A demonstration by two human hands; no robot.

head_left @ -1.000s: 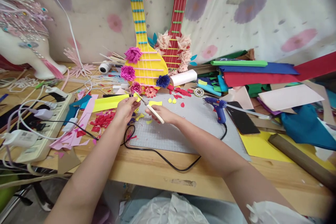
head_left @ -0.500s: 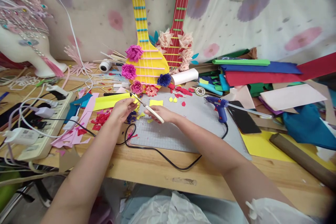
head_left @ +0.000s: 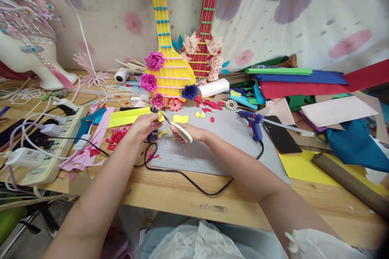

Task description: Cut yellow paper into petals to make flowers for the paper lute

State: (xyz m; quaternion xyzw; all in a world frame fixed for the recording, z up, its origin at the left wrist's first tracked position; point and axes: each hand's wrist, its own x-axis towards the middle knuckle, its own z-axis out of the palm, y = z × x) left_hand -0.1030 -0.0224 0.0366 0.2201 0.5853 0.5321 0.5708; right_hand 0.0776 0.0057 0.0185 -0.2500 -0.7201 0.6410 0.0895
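Observation:
My left hand (head_left: pixel 145 126) is closed, pinching a small yellow paper piece (head_left: pixel 161 116) between thumb and fingers. My right hand (head_left: pixel 190 132) grips a pair of scissors (head_left: pixel 181 131) with white handles, its fingers wrapped round the loops. The blades point up and left and meet the yellow piece at my left fingertips. Behind my hands, on the grey cutting mat (head_left: pixel 200 153), lie a yellow paper rectangle (head_left: pixel 180 119) and several small yellow petal shapes (head_left: pixel 200 115). A yellow paper strip (head_left: pixel 129 117) rests beyond my left hand. Dark blue and yellow scraps lie beneath the hands.
A blue glue gun (head_left: pixel 254 123) sits right on the mat, its black cord (head_left: pixel 194 184) looping across the front. Beside it is a phone (head_left: pixel 282 134). A power strip (head_left: pixel 51 145) stands left. A yellow paper lute (head_left: pixel 170 73) and a red one (head_left: pixel 204 40) lean behind.
The scissors and my right hand have shifted slightly, with the handles a little lower and farther right. My left hand has turned slightly, and more of the yellow piece shows.

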